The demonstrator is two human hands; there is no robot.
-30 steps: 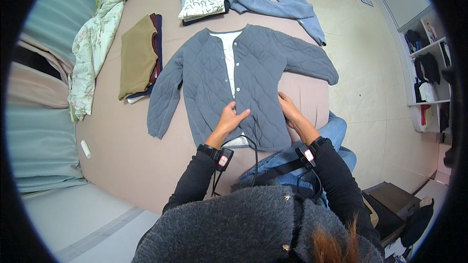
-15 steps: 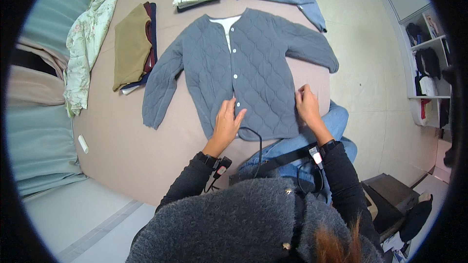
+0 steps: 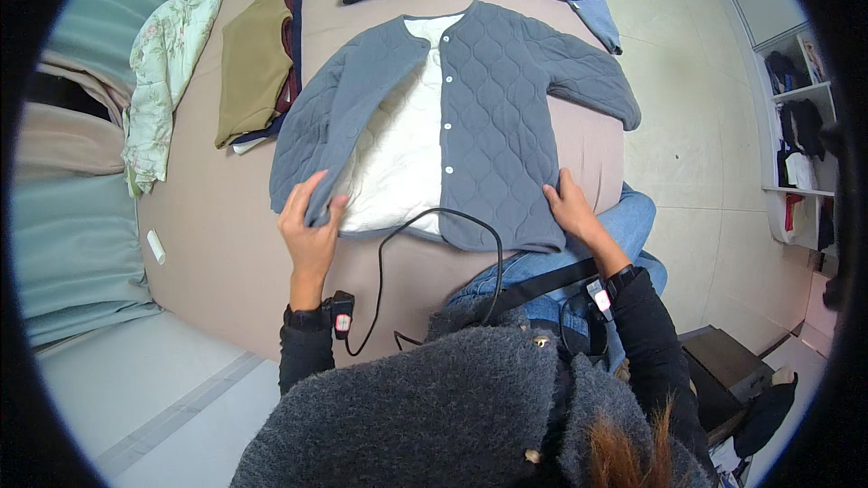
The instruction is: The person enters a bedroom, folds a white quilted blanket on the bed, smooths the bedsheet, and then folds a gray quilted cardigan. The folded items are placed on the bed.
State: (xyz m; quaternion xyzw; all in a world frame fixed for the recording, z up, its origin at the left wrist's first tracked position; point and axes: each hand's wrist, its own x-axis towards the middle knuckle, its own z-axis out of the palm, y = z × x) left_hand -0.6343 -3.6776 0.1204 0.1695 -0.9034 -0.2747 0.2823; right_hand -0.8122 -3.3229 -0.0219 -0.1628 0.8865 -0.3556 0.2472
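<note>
One jacket flap (image 3: 345, 131) between left-hand fingers (image 3: 297, 203)

Left hand (image 3: 308, 228) pinching, right hand (image 3: 575, 210) well apart, forearms (image 3: 649, 325) forward

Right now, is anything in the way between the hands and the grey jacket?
Nothing visible: the left hand holds the grey jacket by its front edge, and the right hand touches its side. Only a black cable loops across the lower hem between the two hands, blocking neither.
</note>
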